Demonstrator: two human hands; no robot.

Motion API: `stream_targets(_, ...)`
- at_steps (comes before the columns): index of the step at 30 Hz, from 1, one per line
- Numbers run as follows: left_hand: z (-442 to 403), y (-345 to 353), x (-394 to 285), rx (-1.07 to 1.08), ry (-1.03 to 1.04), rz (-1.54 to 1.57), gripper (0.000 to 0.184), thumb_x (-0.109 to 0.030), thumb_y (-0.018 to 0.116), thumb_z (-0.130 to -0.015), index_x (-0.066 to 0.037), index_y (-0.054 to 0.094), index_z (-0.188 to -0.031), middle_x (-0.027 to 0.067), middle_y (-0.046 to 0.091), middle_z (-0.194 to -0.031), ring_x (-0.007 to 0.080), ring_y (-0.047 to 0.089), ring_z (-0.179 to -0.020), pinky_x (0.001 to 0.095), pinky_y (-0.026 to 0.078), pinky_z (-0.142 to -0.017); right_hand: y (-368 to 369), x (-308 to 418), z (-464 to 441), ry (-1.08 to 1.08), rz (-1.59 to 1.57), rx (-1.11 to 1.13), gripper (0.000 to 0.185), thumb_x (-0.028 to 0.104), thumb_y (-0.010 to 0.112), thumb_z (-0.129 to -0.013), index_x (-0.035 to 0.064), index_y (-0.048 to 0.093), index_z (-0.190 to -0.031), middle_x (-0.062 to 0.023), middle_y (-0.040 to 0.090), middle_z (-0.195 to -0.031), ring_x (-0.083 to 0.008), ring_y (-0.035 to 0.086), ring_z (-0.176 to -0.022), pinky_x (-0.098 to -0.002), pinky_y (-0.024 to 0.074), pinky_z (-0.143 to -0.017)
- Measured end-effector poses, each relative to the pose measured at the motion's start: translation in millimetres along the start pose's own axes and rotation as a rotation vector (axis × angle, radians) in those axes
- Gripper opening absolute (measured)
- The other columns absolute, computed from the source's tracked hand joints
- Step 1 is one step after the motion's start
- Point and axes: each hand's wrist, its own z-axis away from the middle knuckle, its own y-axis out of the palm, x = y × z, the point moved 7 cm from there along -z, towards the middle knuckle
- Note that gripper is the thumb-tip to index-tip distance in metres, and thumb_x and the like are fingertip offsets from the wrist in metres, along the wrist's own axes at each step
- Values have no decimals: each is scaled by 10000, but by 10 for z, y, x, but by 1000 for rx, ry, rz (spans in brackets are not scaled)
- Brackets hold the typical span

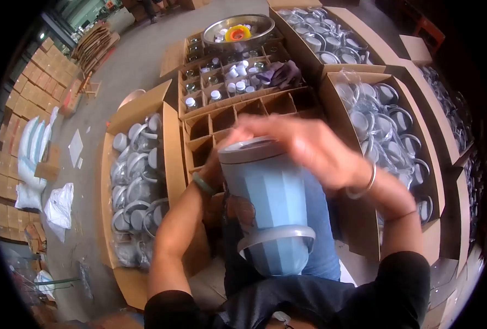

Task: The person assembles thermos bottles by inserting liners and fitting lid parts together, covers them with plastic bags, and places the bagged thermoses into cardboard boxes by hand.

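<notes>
A light blue faceted container (279, 194) with a grey rim and a grey loop handle (276, 234) is held tilted over my lap. My left hand (221, 159) wraps round its far left side, near the rim, with its fingers mostly hidden behind it. Over the right side of the rim is my right hand (314, 145), blurred by motion, with its fingers bent against the top edge. Behind the container stands a carton with cardboard dividers (221, 118).
Open cartons of grey lids stand at left (169, 181) and right (413, 126). Ahead, a divided carton holds white-capped bottles (216, 95), a purple cloth (282, 74) and a metal bowl (262, 37). White sacks (31, 159) and stacked boxes (43, 74) are far left.
</notes>
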Motion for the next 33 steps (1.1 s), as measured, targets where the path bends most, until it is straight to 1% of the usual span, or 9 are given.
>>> stream_targets(3, 92, -31, -164, 122, 88, 945, 834, -670, 191, -984, -38, 258, -1525, 188, 288, -1570, 314, 355, -1416, 429, 292, -1177, -86, -549, 140, 628, -187, 255, 655, 487, 320, -1045, -78, 550, -1282, -260, 623, -1229, -331, 600, -1182, -396, 433, -1059)
stream_targets(6, 175, 317, -421, 33, -4, -9, 700, -544, 223, -1044, -60, 191, -1550, 176, 290, -1573, 302, 320, -1433, 437, 257, -1192, 178, 196, -153, -105, -38, 151, 649, 441, 310, -1054, -116, 503, -1327, -272, 630, -1203, -338, 619, -1135, -411, 416, -1058)
stream_targets(8, 8, 110, -214, 57, -113, 93, 771, -596, 250, -1020, -45, 158, -1552, 209, 301, -1559, 329, 350, -1416, 445, 277, -1182, 81, 190, -197, -214, -155, 142, 630, 418, 331, -1050, -120, 491, -1336, -288, 607, -1231, -358, 596, -1165, -431, 403, -1062)
stream_targets(12, 76, -159, -49, 153, -46, 867, 979, -753, 250, -924, 18, 206, -1525, 254, 364, -1509, 356, 414, -1375, 456, 331, -1151, -69, -220, 38, 419, -73, 518, 709, 480, 271, -1045, -111, 379, -1422, -277, 595, -1218, -382, 577, -1174, -453, 473, -985)
stream_targets(14, -60, 209, -168, 91, -103, 579, 1012, -776, 115, -914, 36, 289, -1492, 271, 354, -1508, 353, 379, -1396, 498, 287, -1164, 139, 28, -121, 283, 94, 441, 714, 488, 306, -1037, -85, 314, -1463, -301, 628, -1025, -392, 635, -997, -463, 487, -965)
stream_targets(17, 82, 337, -521, 137, 118, 181, 1054, -793, 182, -900, 64, 187, -1514, 263, 341, -1521, 322, 359, -1415, 432, 286, -1171, 346, 319, -360, 3, 154, 421, 750, 492, 265, -1035, -120, 261, -1468, -336, 509, -1328, -426, 524, -1240, -473, 353, -1105)
stream_targets(22, 119, 58, -161, 164, -154, 848, 1082, -833, 169, -870, 61, 370, -1447, 239, 433, -1466, 284, 452, -1342, 401, 320, -1147, 66, -220, -3, 404, 0, 475, 740, 511, 254, -1037, -109, 355, -1429, -351, 380, -1448, -495, 366, -1357, -473, 318, -1151)
stream_targets(28, 9, 107, -65, 39, 68, 381, 685, -570, 319, -1017, 18, 527, -1300, 161, 593, -1250, 238, 606, -1120, 357, 507, -965, 322, 151, -452, 308, -3, 255, 506, 371, 404, -1047, -50, 544, -1289, -299, 661, -953, -398, 667, -894, -437, 518, -813)
stream_targets(33, 177, 384, -440, 240, -58, 991, 520, -221, 419, -892, 59, 494, -1324, 201, 610, -1229, 264, 622, -1106, 356, 455, -1036, -16, -135, -413, 242, 44, 631, 267, 202, 635, -938, -6, 695, -1094, -161, 715, -948, -257, 684, -863, -358, 535, -790)
